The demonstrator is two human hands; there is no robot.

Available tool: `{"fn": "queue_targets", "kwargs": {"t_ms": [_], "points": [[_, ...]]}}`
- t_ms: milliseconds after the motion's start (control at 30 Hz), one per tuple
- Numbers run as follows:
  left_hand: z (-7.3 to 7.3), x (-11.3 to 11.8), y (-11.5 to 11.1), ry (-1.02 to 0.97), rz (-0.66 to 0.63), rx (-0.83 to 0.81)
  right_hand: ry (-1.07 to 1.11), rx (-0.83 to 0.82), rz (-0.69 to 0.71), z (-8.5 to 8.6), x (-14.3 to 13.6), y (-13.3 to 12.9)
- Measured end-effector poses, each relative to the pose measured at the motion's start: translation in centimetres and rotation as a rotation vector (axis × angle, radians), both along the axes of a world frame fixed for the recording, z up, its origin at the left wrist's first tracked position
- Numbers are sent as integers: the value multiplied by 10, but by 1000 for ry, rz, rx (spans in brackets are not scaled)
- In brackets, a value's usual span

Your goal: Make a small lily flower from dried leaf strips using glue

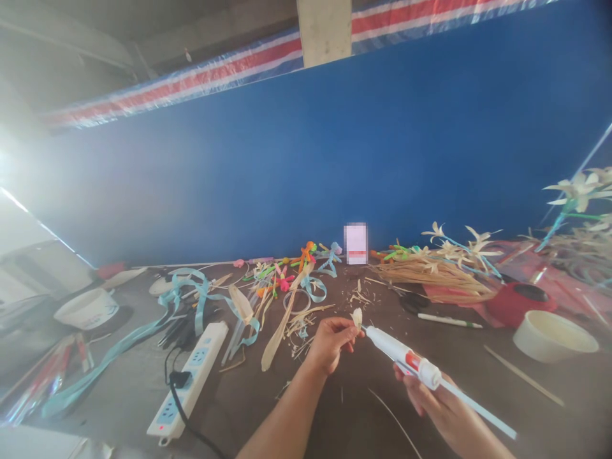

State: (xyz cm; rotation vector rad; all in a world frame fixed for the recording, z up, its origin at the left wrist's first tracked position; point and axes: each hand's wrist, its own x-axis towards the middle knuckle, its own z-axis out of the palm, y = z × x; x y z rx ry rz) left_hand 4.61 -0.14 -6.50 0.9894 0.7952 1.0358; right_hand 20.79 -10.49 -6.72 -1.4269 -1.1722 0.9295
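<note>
Between thumb and fingers, my left hand [333, 341] pinches a small cream-coloured flower bud [356, 317] that looks made of dried husk. My right hand [429, 396] is wrapped round the handle of a white hot glue gun [399, 352], and a long glue stick [478, 408] sticks out of its back end. The gun's nozzle points left and is right by the bud; whether they touch I cannot tell. Dried husk strips [281, 328] and small scraps [361, 295] lie on the dark table beyond my hands.
A white power strip [205, 357] with a black plug lies at left, beside a pale blue ribbon [109, 357]. White bowls stand at left [88, 312] and right [554, 338]. Scissors [414, 301], a white pen [449, 320] and husk flowers [478, 245] lie at right. A blue partition [306, 166] rises behind.
</note>
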Motion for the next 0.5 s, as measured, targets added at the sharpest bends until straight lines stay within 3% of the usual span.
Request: {"fn": "queue_targets", "kwargs": {"t_ms": [500], "points": [[-3,-1,0,0,-38,35,27,-35,11,4,1,-2]]}}
